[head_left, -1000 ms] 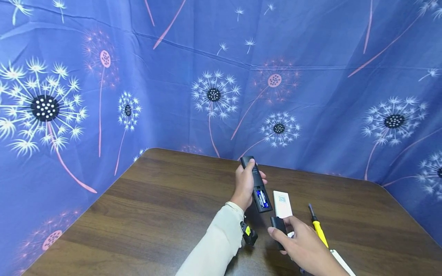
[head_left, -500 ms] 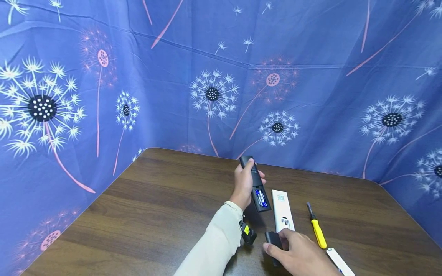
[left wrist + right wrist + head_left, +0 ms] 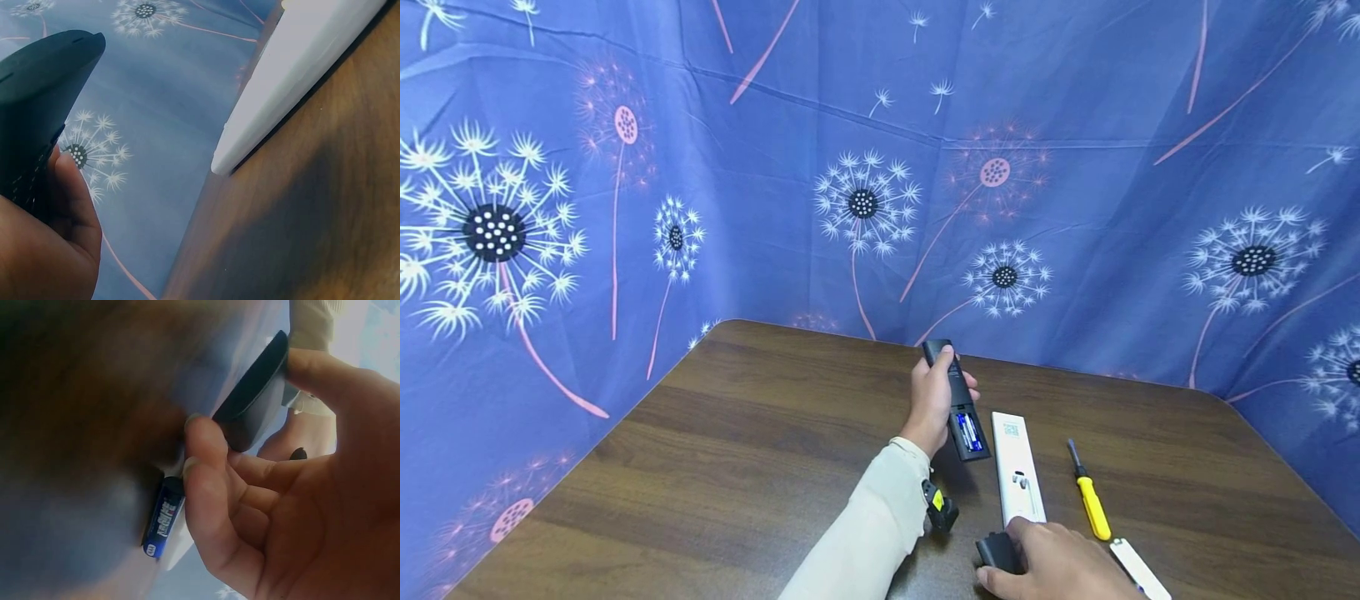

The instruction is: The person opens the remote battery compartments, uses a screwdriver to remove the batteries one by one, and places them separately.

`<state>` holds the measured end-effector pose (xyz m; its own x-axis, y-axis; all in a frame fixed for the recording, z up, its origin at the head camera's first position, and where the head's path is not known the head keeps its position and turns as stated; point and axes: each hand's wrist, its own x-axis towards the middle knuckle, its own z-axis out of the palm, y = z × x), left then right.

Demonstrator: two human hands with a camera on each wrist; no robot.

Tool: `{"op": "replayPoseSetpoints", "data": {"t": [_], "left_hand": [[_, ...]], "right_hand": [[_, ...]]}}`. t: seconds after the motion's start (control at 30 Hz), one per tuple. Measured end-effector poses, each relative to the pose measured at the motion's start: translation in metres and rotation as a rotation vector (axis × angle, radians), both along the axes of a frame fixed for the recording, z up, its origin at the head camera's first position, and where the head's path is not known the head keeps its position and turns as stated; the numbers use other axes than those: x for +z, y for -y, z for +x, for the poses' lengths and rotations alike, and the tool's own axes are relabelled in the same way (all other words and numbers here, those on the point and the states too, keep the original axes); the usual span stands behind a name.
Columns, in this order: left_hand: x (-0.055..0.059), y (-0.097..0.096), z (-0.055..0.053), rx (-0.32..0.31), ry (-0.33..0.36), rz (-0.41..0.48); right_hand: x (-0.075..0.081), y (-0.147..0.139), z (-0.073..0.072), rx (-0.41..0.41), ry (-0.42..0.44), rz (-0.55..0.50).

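Note:
My left hand (image 3: 931, 400) grips a black remote control (image 3: 958, 387) above the table, back side up. Blue batteries (image 3: 969, 432) show in its uncovered compartment at the near end. In the left wrist view the remote's rounded end (image 3: 44, 75) sticks out past curled fingers. My right hand (image 3: 1060, 567) pinches a black battery cover (image 3: 997, 553) low over the table, by the near end of a white remote (image 3: 1015, 467). The right wrist view shows the cover (image 3: 256, 403) between thumb and fingers, with a blue battery (image 3: 164, 519) just beside the fingertips.
A yellow-handled screwdriver (image 3: 1092, 504) lies right of the white remote. Nearer the front edge is a slim white cover (image 3: 1138, 569). A black wrist camera (image 3: 942, 510) hangs from the left sleeve. Blue dandelion-printed cloth (image 3: 760, 208) hangs behind the wooden table (image 3: 737, 467).
My right hand has moved down toward the front edge with the black cover, uncovering more of the white remote. My left hand and the black remote have stayed nearly still.

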<state>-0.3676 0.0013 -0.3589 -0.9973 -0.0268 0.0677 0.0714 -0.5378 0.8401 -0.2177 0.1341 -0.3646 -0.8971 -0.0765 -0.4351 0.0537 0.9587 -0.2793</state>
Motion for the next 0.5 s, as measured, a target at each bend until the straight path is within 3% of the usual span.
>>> {"op": "replayPoseSetpoints", "data": {"t": [0.5], "left_hand": [[0.0008, 0.0014, 0.002, -0.007, 0.027, -0.039]], "right_hand": [[-0.0039, -0.0012, 0.0039, 0.133, -0.039, 0.092]]}}
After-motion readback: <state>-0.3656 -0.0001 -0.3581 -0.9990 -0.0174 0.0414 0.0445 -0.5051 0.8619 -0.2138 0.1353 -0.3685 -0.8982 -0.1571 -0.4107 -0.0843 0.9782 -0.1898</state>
